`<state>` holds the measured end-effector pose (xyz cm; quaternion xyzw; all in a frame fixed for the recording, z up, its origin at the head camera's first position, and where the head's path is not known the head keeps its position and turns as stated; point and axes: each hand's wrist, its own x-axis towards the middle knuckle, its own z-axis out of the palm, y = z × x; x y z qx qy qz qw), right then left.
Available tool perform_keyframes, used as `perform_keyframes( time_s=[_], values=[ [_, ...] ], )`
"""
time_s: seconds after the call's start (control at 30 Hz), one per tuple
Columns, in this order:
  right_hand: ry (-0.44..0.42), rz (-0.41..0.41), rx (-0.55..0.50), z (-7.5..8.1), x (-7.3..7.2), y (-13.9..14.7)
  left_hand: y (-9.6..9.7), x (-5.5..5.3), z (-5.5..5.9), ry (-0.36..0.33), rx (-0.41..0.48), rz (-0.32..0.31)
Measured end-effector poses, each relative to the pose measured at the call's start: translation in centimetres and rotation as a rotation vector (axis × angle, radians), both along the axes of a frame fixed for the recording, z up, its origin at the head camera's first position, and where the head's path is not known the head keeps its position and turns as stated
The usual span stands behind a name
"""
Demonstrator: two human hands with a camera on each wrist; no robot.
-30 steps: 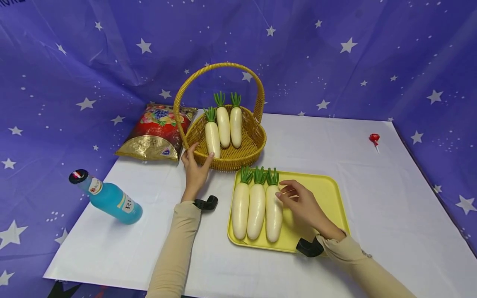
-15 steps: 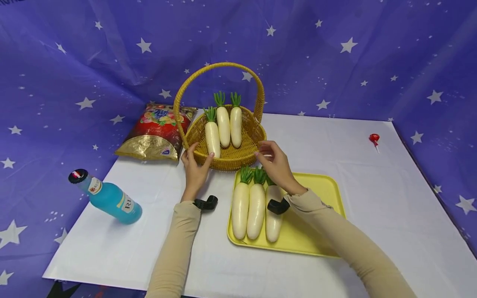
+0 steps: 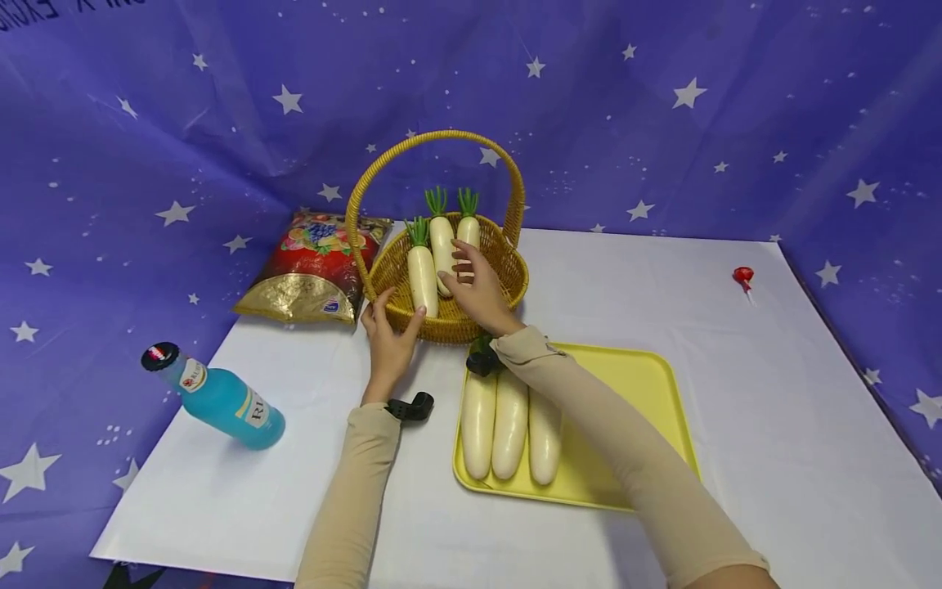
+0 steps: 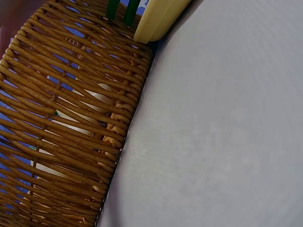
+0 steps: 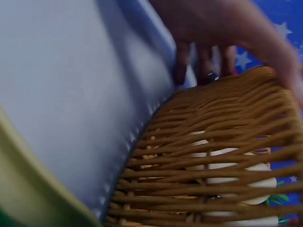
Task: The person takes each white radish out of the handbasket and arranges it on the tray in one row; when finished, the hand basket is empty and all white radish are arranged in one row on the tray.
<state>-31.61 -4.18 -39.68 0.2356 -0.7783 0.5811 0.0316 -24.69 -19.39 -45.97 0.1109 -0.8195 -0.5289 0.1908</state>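
Note:
A wicker basket (image 3: 508, 274) with a tall arched handle holds three white radishes with green tops. The left radish (image 3: 423, 282) leans on the front rim; the middle radish (image 3: 441, 235) and right radish (image 3: 468, 230) stand behind it. My left hand (image 3: 390, 348) holds the basket at its front left rim, fingers and thumb spread. Inside the basket, my right hand (image 3: 480, 290) reaches over the radishes, thumb beside the middle one and fingers loosely bent across the right one, partly hiding it. Three more radishes (image 3: 511, 425) lie side by side on a yellow tray (image 3: 625, 384), their tops hidden by my right wrist.
Left of the basket lies a red and gold bag (image 3: 312, 270). A blue bottle (image 3: 224, 402) stands at the table's left. On the far right is a red lollipop (image 3: 743, 278). A starry purple cloth hangs behind the white table (image 3: 795, 425).
My right hand has moved from the tray's radishes up and left, past the basket's right rim, into the basket over its radishes. The left hand stays on the rim.

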Motion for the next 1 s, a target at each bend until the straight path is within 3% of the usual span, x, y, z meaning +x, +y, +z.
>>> perform_keyframes(
  time_s=[0.37, 0.67, 0.83, 1.0],
  values=[
    [0.008, 0.056, 0.219, 0.6, -0.3, -3.6, -0.2, 0.3, -0.1, -0.005, 0.003, 0.004],
    [-0.15, 0.04, 0.38, -0.2, -0.8, -3.5, 0.1, 0.1, -0.2, 0.007, -0.002, -0.006],
    [-0.17, 0.075, 0.392, -0.3, -0.9, -3.4, 0.1, 0.0, -0.2, -0.006, -0.01, -0.001],
    [-0.15, 0.076, 0.467, -0.4, -1.1, -3.7, 0.0, 0.0, -0.1, -0.009, -0.013, 0.006]
  ],
)
